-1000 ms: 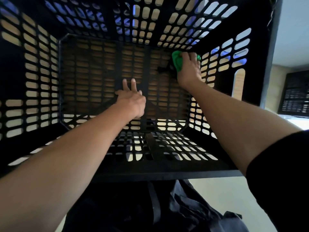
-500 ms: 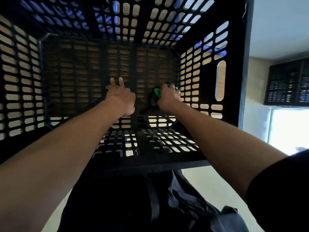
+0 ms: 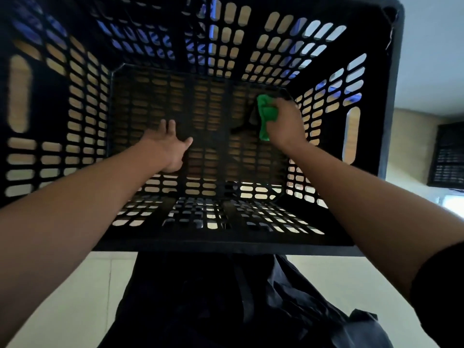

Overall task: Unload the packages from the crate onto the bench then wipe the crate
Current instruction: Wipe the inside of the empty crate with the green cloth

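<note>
Both of the person's arms reach down into the black slotted crate (image 3: 386, 101), and nothing lies on its perforated floor: no packages are in sight anywhere inside it, so the unloading looks finished, though the bench and the packages themselves are out of view and I cannot confirm where they ended up. What is underway now is the wiping. The right hand (image 3: 285, 124) has its fingers curled around a bunched green cloth (image 3: 266, 114) and holds it against the crate's bottom, near the far right corner where the floor meets the side wall. The left hand (image 3: 167, 146) is spread open, fingers straight and thumb out, pressed flat on the middle of the floor as if steadying the crate. Judging by where the cloth sits, the walls and much of the floor may still need a pass, but nothing visible tells me which parts are already clean. Light wood tones show through the slots under and beside the crate. To the far right, well apart, a second dark slotted crate (image 3: 448, 156) stands against the wall. Dark fabric (image 3: 226, 305) of the person's clothing hangs below the near rim. There is no brand, label or readable writing on the crate, the cloth or anything else here.
</note>
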Tool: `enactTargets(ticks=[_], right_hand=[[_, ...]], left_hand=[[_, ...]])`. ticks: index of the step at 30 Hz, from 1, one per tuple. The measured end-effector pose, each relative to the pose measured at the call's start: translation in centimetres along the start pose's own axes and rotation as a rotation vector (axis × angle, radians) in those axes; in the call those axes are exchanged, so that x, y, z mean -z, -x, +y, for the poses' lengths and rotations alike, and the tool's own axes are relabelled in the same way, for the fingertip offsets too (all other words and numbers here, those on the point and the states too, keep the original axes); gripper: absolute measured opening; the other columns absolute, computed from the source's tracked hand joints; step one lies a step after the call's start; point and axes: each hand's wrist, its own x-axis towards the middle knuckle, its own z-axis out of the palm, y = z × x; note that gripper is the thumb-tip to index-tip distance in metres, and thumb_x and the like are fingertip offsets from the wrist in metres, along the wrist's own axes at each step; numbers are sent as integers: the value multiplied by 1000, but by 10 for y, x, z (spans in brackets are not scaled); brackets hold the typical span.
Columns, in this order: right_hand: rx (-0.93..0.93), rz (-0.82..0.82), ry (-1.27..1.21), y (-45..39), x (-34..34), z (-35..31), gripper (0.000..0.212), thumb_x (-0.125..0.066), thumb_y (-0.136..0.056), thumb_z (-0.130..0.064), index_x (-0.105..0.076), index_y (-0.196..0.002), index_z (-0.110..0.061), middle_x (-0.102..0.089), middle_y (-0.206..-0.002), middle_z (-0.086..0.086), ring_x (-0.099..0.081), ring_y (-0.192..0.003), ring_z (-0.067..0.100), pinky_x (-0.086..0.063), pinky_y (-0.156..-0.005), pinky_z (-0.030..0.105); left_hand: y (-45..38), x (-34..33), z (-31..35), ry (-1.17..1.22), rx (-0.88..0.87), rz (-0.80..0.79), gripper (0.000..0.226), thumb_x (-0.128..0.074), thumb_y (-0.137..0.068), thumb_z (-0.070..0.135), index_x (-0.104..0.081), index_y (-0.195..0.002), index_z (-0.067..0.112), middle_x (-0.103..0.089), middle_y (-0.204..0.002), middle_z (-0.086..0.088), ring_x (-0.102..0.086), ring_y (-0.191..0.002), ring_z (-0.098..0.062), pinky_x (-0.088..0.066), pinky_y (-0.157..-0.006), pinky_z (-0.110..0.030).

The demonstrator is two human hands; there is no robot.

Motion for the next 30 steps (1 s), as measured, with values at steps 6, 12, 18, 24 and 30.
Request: enactTargets(ticks=[6, 12, 18, 24, 30], right_hand=[[73, -140, 115, -39, -19, 0, 55, -60, -91, -6, -56, -144, -21, -44, -139, 19, -49, -127, 41, -46, -105, 38], [182, -385, 349, 0, -38, 9, 27, -68, -84, -7, -75, -105, -22, -61, -121, 14, -62, -110, 33, -52, -89, 31], [333, -656, 420, 51, -61, -5, 29, -59, -86, -3, -76, -103, -20, -66, -119, 11, -62, -110, 31, -49, -84, 30], [378, -700, 370, 44, -59, -17, 42, -59, -82, -6, -72, -114, -29, -64, -122, 6, -60, -111, 28, -52, -84, 31], [611, -581, 203, 47, -66, -32, 50, -62, -83, -6, -65, -131, -20, -58, -132, 5, -56, -122, 27, -47, -104, 43]], left_hand=[[-1, 1, 3, 103, 12, -77, 75, -45, -106, 44, 6, -161, 42, 27, -165, -17, 15, -154, -44, -25, -119, -61], [-1, 0, 3, 84, 0, -92, 73, -42, -107, 44, 6, -161, 39, 24, -166, -19, 12, -154, -47, -22, -120, -60], [0, 0, 2, 79, 6, -100, 83, -47, -103, 54, 9, -161, 37, 23, -166, -20, 11, -153, -49, -18, -123, -61], [12, 13, -13, 57, -27, -111, 75, -45, -104, 52, 1, -162, 39, 19, -169, -14, 4, -156, -41, -16, -123, -57], [26, -14, -69, -80, 66, -102, 68, -42, -107, 35, -3, -162, 39, 13, -171, -7, 0, -158, -34, -18, -125, -54]])
